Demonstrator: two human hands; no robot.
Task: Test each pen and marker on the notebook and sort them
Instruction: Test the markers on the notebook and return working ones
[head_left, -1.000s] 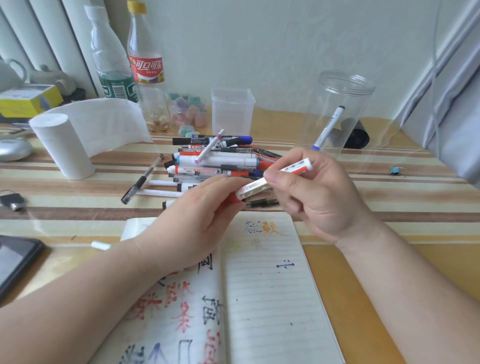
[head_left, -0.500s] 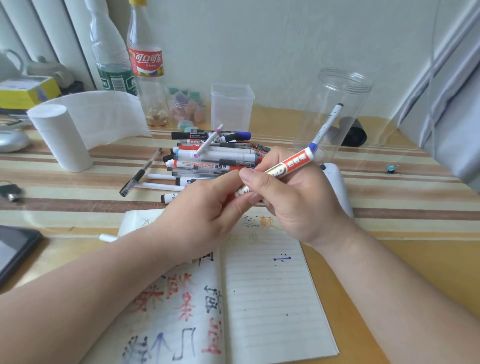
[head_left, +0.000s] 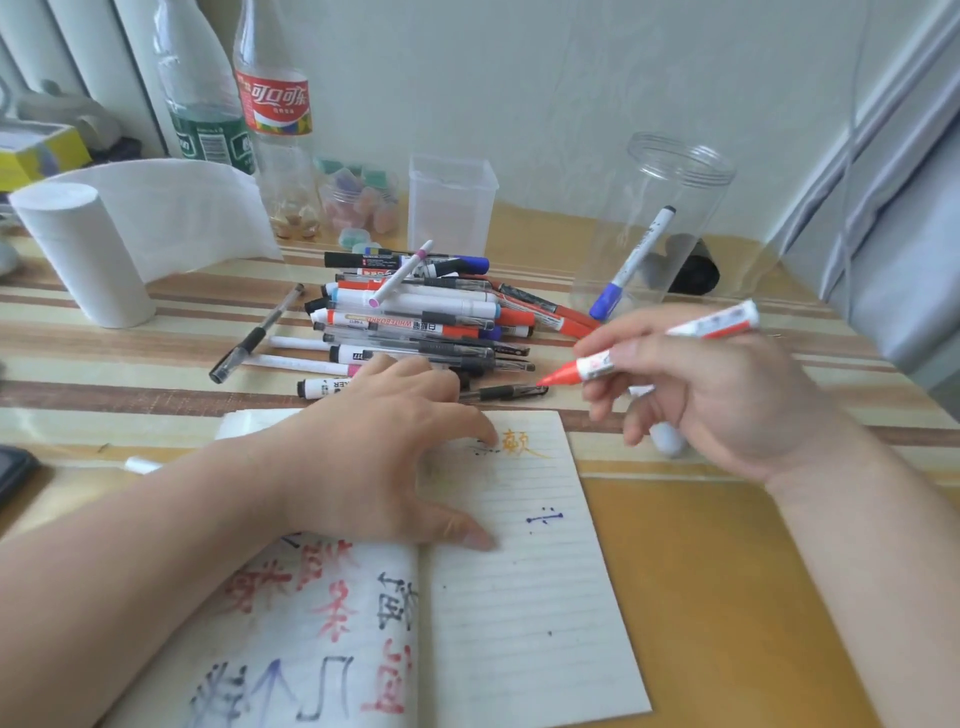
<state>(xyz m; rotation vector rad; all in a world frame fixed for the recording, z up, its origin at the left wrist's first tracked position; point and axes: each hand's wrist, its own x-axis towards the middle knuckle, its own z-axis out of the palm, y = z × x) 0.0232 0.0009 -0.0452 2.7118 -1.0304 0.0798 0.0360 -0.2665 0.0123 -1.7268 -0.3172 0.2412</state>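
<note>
Just past the notebook (head_left: 519, 597), we are gripping the uncapped red marker (head_left: 595, 366) in our right hand (head_left: 727, 400), pressing the page with our spread left hand (head_left: 374, 457), the pile (head_left: 415, 322) seemingly mostly untested, one blue marker (head_left: 631, 265) in the jar (head_left: 680, 156).

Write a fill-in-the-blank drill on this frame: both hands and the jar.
1. The right hand holds an uncapped marker whose tip is ___.
2. The left hand rests on the open ___.
3. The clear jar holds one capped marker whose cap is ___.
Missing words: red; notebook; blue.
</note>
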